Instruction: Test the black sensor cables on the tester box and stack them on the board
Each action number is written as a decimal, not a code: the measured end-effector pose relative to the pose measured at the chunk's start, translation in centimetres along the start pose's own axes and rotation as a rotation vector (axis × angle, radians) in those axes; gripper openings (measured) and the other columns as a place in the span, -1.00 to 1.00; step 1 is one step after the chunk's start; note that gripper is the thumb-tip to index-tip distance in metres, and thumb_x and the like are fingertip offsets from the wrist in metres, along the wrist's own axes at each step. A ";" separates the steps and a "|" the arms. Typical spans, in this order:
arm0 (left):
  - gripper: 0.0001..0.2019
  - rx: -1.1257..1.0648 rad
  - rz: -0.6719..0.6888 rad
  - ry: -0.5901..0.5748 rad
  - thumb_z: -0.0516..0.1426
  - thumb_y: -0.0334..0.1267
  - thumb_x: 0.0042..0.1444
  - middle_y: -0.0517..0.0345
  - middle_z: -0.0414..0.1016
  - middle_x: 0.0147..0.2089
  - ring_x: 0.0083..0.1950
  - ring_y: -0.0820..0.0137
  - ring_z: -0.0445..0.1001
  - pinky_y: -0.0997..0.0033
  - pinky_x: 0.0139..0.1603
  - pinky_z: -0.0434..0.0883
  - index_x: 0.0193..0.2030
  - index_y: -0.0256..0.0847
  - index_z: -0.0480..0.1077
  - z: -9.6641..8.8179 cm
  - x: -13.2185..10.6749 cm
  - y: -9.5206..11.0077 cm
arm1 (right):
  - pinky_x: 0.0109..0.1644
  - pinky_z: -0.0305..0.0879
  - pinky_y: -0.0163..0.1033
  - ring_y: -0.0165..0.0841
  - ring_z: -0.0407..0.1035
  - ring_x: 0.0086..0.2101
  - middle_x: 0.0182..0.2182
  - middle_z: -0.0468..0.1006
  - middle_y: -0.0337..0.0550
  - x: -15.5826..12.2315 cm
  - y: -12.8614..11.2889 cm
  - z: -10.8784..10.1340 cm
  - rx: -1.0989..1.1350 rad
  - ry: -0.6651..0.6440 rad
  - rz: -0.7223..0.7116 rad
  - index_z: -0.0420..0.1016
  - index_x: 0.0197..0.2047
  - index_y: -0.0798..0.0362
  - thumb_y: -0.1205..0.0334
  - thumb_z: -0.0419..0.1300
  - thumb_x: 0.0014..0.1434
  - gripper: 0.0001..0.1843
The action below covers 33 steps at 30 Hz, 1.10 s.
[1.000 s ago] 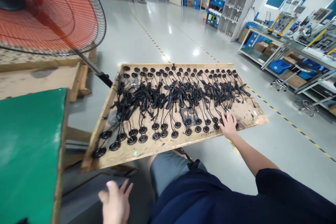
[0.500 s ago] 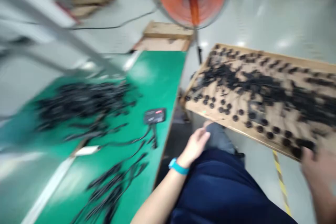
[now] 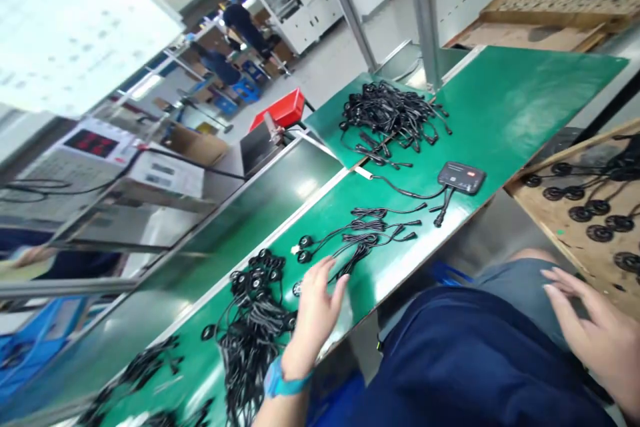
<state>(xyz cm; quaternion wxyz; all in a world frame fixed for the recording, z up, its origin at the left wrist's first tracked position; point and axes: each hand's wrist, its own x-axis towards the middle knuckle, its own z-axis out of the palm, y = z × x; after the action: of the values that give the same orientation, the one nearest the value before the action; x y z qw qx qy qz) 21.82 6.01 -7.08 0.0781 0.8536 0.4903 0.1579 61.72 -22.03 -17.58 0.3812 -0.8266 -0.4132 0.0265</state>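
My left hand (image 3: pixel 319 307), a turquoise band at its wrist, is over the green tabletop (image 3: pixel 530 93) with thumb and fingers apart and nothing in it. Beyond its fingertips lie several bundled black cables (image 3: pixel 367 238), some with round black ends (image 3: pixel 305 241). To its left is a heap of black cables with round heads (image 3: pixel 257 307). A black control box (image 3: pixel 461 177) with short leads is farther right, joined by a wire to a white connector (image 3: pixel 363 173). My right hand (image 3: pixel 593 330) is open and empty above my lap, beside the wooden tray's edge.
A brown tray (image 3: pixel 560 217) of round black pieces stands at the right. Another cable pile (image 3: pixel 390 110) lies at the table's far side, near metal posts (image 3: pixel 424 13). A metal channel (image 3: pixel 280 203) runs along the table. People (image 3: pixel 245 25) work in the background beyond a red bin (image 3: pixel 285 109).
The view has swung left, and the fan is out of sight. My right hand has come away from the tray to my lap; my left hand has moved from my lap over the table.
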 end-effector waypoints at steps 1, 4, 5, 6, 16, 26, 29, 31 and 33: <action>-0.51 0.133 -0.079 0.005 0.09 0.06 0.34 -0.32 0.42 0.27 0.34 -0.09 0.36 -0.25 0.34 0.32 0.21 -0.27 0.40 -0.5 -0.8 -2.5 | 0.09 0.44 0.09 -0.05 0.57 -0.10 -0.04 0.65 -0.03 1.3 -1.5 0.9 0.067 0.001 -0.055 0.49 0.24 -0.23 -0.07 0.12 0.38 -0.58; -0.40 0.373 -0.275 -0.074 0.02 0.10 0.34 -0.49 0.29 0.34 0.37 -0.23 0.28 -0.38 0.29 0.29 0.27 -0.39 0.33 -1.8 -2.8 -8.1 | 0.02 0.52 -0.05 -0.17 0.59 -0.20 -0.10 0.67 -0.13 4.1 -6.0 3.8 0.258 -0.111 -0.174 0.58 0.06 -0.13 -0.01 0.18 0.37 -0.71; -0.39 0.380 -0.302 -0.101 0.00 0.09 0.35 -0.51 0.28 0.35 0.37 -0.23 0.29 -0.36 0.28 0.31 0.28 -0.42 0.31 -2.2 -3.4 -9.3 | -0.02 0.54 -0.09 -0.20 0.59 -0.22 -0.11 0.68 -0.14 4.6 -7.3 4.5 0.301 -0.187 -0.185 0.59 0.04 -0.11 -0.01 0.19 0.37 -0.71; -0.38 0.354 -0.300 -0.121 0.00 0.10 0.35 -0.50 0.29 0.33 0.35 -0.21 0.31 -0.31 0.28 0.34 0.28 -0.44 0.31 -2.6 -3.8 -10.1 | -0.05 0.56 -0.11 -0.22 0.59 -0.24 -0.12 0.68 -0.14 4.9 -8.6 5.1 0.337 -0.265 -0.185 0.60 0.03 -0.10 -0.02 0.19 0.37 -0.71; -0.43 0.258 -0.132 -0.095 0.11 0.09 0.30 -0.33 0.36 0.20 0.23 -0.10 0.38 -0.12 0.22 0.42 0.23 -0.34 0.28 -3.9 -6.8 -11.2 | -0.06 0.52 -0.19 -0.25 0.54 -0.19 -0.14 0.65 -0.10 5.4 -19.4 8.7 0.477 -0.935 -0.170 0.63 0.04 -0.02 -0.05 0.15 0.40 -0.64; -0.88 0.212 -0.196 -0.305 0.11 -0.18 0.22 0.00 0.48 -0.27 -0.19 0.14 0.47 0.13 -0.11 0.45 -0.24 -0.17 0.36 -4.9 -7.2 -11.5 | -0.17 0.40 -0.25 -0.35 0.45 -0.32 -0.25 0.61 -0.15 4.6 -27.2 9.4 0.586 -1.264 -0.318 0.63 -0.05 0.05 0.16 0.18 0.36 -0.76; -0.82 0.012 -0.183 -0.206 0.15 -0.09 0.26 0.12 0.45 -0.32 -0.34 0.27 0.45 0.27 -0.27 0.46 -0.21 -0.15 0.34 -5.7 -7.5 -9.4 | -0.22 0.43 -0.27 -0.36 0.45 -0.36 -0.28 0.61 -0.14 3.9 -27.0 9.1 0.589 -1.245 -0.343 0.62 -0.08 0.08 0.16 0.20 0.36 -0.79; -0.81 -0.063 -0.099 0.008 0.18 -0.10 0.28 0.11 0.47 -0.25 -0.30 0.31 0.47 0.32 -0.26 0.48 -0.14 -0.15 0.35 -6.4 -7.6 -7.2 | -0.15 0.47 -0.21 -0.31 0.48 -0.30 -0.23 0.62 -0.07 3.3 -26.9 8.7 0.583 -1.056 -0.459 0.60 -0.06 0.09 0.15 0.18 0.40 -0.77; -0.84 -0.105 0.030 0.236 0.23 -0.23 0.27 0.06 0.48 -0.15 -0.17 0.30 0.51 0.32 -0.15 0.51 -0.08 -0.16 0.36 -7.2 -7.0 -4.5 | -0.01 0.48 -0.09 -0.22 0.49 -0.17 -0.13 0.62 0.03 3.0 -27.0 7.7 0.596 -0.781 -0.624 0.56 0.06 0.12 0.13 0.13 0.45 -0.71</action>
<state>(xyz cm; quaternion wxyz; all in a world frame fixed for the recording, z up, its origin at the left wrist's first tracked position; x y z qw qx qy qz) 12.35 2.08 -2.95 0.0620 0.8311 0.4741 0.2839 43.01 -5.27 -4.62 0.4065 -0.4520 -0.7218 0.3309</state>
